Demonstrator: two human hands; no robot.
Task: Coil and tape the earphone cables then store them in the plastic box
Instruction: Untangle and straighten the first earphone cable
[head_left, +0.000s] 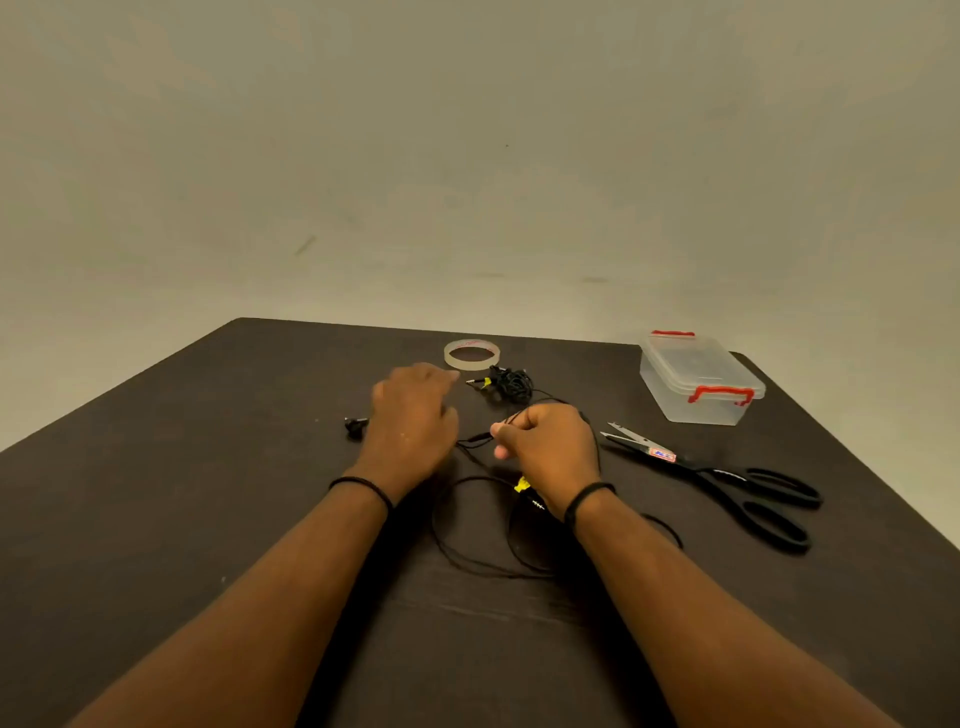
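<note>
We pinch the limp, light cable in our right hand (left hand relaxed, empty); grip near the plug.

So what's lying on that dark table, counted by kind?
Clear tape rolls: 1, the flat clear ring of tape
Black earphone sets: 2, the bundled black earphone cable and the loose black earphone cable
Black-handled scissors: 1
Clear plastic boxes with red latches: 1
Total: 5
</note>
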